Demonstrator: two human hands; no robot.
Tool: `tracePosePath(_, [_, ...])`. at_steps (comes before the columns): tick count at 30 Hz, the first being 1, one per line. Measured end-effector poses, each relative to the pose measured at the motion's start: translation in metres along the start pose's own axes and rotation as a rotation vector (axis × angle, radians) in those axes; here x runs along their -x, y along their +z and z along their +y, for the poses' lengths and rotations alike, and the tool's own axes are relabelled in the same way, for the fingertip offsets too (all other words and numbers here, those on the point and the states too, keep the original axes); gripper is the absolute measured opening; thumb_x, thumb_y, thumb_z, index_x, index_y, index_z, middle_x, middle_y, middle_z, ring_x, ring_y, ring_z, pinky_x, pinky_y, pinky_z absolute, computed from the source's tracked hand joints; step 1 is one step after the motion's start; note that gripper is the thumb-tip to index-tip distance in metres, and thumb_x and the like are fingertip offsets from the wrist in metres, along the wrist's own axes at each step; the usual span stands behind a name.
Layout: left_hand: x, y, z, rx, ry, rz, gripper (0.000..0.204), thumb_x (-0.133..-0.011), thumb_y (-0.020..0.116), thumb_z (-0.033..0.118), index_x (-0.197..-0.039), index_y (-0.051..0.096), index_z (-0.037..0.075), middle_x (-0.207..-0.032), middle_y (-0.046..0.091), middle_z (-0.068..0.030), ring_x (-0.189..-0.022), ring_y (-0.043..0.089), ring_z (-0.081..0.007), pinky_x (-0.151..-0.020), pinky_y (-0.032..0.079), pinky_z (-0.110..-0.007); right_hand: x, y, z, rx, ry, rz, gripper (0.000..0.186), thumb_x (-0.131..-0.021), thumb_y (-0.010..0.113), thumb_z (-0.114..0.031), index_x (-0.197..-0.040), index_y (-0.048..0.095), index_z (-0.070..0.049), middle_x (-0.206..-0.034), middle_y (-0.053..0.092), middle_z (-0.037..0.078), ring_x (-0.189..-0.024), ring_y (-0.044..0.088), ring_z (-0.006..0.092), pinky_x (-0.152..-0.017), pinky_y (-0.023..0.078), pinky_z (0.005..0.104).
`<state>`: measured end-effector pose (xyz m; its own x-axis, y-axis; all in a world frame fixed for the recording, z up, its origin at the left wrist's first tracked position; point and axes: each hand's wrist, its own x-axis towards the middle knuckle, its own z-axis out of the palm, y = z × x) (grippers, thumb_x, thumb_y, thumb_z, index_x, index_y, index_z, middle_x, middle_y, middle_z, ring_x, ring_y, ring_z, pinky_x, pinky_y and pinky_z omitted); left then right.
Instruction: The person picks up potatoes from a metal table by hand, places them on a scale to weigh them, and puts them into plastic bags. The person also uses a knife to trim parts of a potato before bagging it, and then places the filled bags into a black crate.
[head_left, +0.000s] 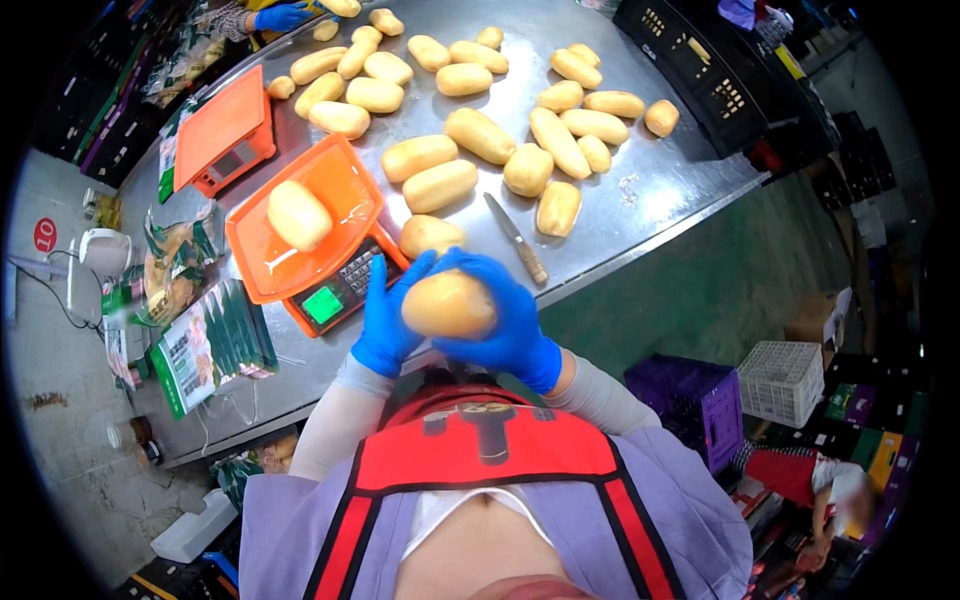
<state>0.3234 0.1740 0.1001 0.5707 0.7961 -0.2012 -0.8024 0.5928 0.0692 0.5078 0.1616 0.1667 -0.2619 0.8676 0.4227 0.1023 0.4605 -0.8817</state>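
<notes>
My left hand (395, 315), in a blue glove, is at the left side of a plump pale-yellow root segment (450, 305), its fingers partly round it. My right hand (515, 335), also gloved, is wrapped round the same piece from the right. Just behind them lies another segment (430, 235). To the left, an orange scale (348, 285) carries one piece (300, 215) in its tray. A knife (520, 240) with a wooden handle lies beyond my right hand, among several scattered root segments (480, 135).
A second orange scale (220, 130) and packaging bags (210, 345) occupy the steel table's (600, 245) left. A black crate (690, 65) is at back right, purple (680, 400) and white (780, 380) crates below right. A co-worker's gloved hand (280, 18) is upper left, another person (830, 490) lower right.
</notes>
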Motion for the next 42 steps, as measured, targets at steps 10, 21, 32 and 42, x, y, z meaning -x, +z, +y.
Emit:
tracePosePath(10, [-0.007,-0.005,-0.014,0.020,0.060,0.139,0.085,-0.091,0.032,0.068,-0.146,0.032,0.003,-0.149,0.034,-0.0187,-0.137,0.033,-0.0332,-0.115,0.021,-0.048,0.010,0.003,0.010,-0.033,0.023,0.036,0.075,-0.065,0.088,-0.020,-0.127,0.048,-0.004,-0.122,0.058,0.021,-0.115,0.057,0.0341,-0.098,0.045,0.0452])
tracePosePath(21, [0.006,-0.009,-0.007,-0.106,0.195,0.089,0.082,-0.092,0.035,0.065,-0.147,0.030,0.005,-0.151,0.033,-0.0160,-0.136,0.035,-0.0316,-0.114,0.022,-0.047,0.023,0.011,0.018,-0.102,0.044,0.032,0.075,-0.070,0.084,-0.027,-0.131,0.046,-0.006,-0.130,0.053,0.016,-0.119,0.054,0.0331,-0.100,0.043,0.0399])
tracePosePath(32, [0.066,-0.014,0.019,-0.239,0.522,0.266,0.068,-0.095,0.040,0.057,-0.141,0.041,0.007,-0.145,0.043,-0.0116,-0.126,0.046,-0.0288,-0.106,0.035,-0.043,0.010,0.030,0.056,-0.635,0.578,-0.435,0.073,-0.079,0.077,-0.027,-0.138,0.043,-0.001,-0.132,0.052,0.010,-0.119,0.050,0.0190,-0.102,0.040,0.0357])
tracePosePath(42, [0.166,-0.075,0.041,-0.400,0.836,0.762,0.034,-0.097,0.050,0.032,-0.126,0.056,0.014,-0.128,0.058,-0.0022,-0.111,0.055,-0.0147,-0.090,0.041,-0.029,-0.118,0.100,0.100,-0.235,0.152,-0.057,0.078,-0.081,0.075,-0.020,-0.142,0.032,0.004,-0.135,0.047,0.018,-0.122,0.047,0.0234,-0.102,0.040,0.0328])
